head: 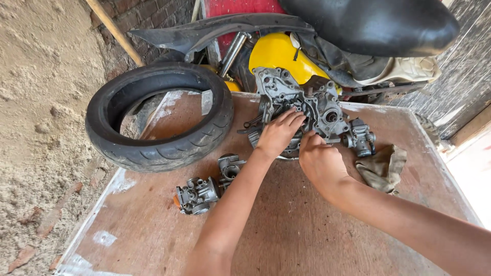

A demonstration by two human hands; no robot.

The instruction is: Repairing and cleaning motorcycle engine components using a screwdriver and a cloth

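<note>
Sandy ground (36, 102) and a rough brick wall (148, 13) were seen along the left of the scene, with a worn brown plywood tabletop (307, 230) occupying the middle. At the table's left corner, a black rubber motorcycle tyre (158, 115) was laid flat, partly overhanging the edge. Just below it, a small grey cast-metal carburettor (197, 195) was set on the board, with a second grey metal carburettor part (229, 167) close beside it on the right.

Further right, the left hand (279, 134) was stretched forward, its fingers spread and pressed against a large grey aluminium engine casing (302, 99), which was stood at the far middle of the table. Nothing was clasped in that hand; it was merely laid against the metal. Just beside it, the right hand (321, 164) was curled against the lower edge of the same casing; whether anything was pinched in its fingers could not be told.

Attached or resting at the casing's right, a further small grey carburettor body (362, 137) was seen, and a crumpled olive-brown rag (383, 167) was left below it. Behind the table, a yellow rounded motorcycle panel (279, 53) and a black padded seat (373, 23) were visible.
</note>
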